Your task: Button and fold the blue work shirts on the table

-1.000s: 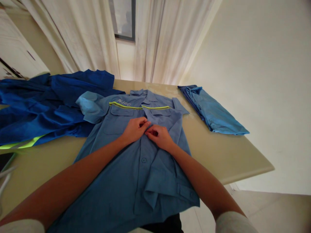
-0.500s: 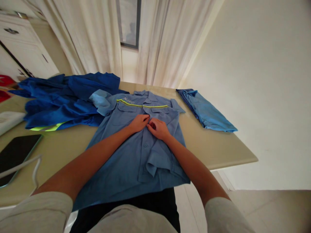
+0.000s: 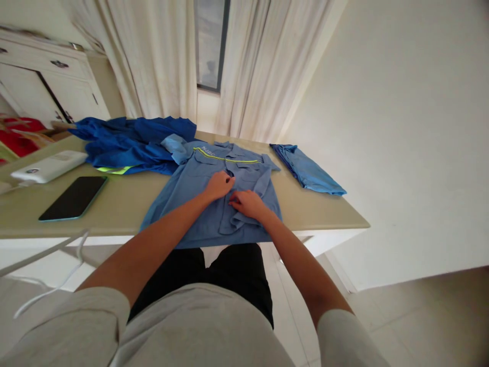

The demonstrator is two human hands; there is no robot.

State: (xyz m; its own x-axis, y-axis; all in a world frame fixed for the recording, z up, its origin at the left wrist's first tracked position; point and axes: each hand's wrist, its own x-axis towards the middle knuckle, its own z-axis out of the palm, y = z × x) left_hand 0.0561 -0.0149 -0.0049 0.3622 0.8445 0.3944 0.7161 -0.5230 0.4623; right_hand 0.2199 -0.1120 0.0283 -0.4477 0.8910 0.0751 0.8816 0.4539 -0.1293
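1. Two bare hands noted: left hand (image 3: 220, 184) and right hand (image 3: 248, 204), both on a blue-grey shirt (image 3: 194, 183), the right nearer the hem.
2. Fingers of both bent at the front opening; whether cloth is pinched cannot be told.
3. Shirt lies front up on the table (image 3: 311, 214), collar towards the far edge, hem just over the near edge.
4. Dark blue clothes (image 3: 126, 140) heaped by the far edge, left of the shirt.
5. Folded blue garment (image 3: 311, 171) along the right edge.
6. Phone (image 3: 74, 198) near the near edge, left; white device (image 3: 51, 165) just beyond.
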